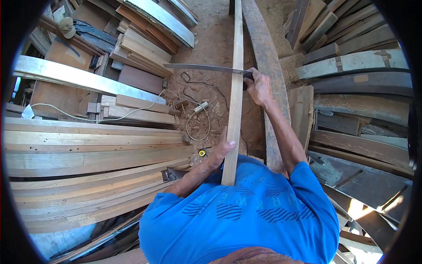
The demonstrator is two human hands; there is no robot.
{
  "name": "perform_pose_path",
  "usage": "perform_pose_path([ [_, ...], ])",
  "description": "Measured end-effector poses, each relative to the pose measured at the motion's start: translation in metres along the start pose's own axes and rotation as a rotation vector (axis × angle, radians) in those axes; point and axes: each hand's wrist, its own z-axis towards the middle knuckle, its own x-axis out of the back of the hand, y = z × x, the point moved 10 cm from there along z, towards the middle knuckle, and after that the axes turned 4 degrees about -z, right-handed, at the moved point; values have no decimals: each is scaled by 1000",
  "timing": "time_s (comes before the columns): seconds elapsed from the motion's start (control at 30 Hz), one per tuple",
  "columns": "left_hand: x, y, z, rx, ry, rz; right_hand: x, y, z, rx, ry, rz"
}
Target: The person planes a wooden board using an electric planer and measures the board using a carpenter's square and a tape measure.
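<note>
A long, narrow wooden board (235, 103) runs away from my body, its near end close to my blue shirt. My left hand (223, 152) grips it from the left near that end, with the thumb on top and the other fingers mostly hidden. Farther along, my right hand (260, 87) is closed around the dark handle of a handsaw (200, 67). Its blade crosses the board and points left over the floor. How deep the teeth sit in the wood cannot be made out.
A worn, thick bench plank (267, 55) lies right of the board. Stacked timber (96, 149) fills the left, and more boards (360, 99) lie right. On the shaving-strewn floor are a power strip (201, 107) with cords and a yellow tape measure (202, 153).
</note>
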Motion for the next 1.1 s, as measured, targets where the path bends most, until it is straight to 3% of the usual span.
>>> perform_pose_path([
  [0.13, -17, -1, 1, 59, -98, -100, -4, 13, 4, -26, -45, -56],
  [0.37, -17, 1, -1, 76, -82, -94, -8, 20, 4, -47, -48, -66],
  [0.5, 1, -13, 9, -40, -19, -28, -4, 16, 14, -54, -81, -69],
  [0.83, 16, -34, 13, -37, -109, -61, -21, 53, 75, -53, 65, -70],
  [1.0, -7, 5, 5, -141, -238, -271, -7, 28, 56, -60, 0, 16],
  [1.1, -16, -29, 11, 33, -332, -762, -5, -5, 8, 13, -49, -6],
])
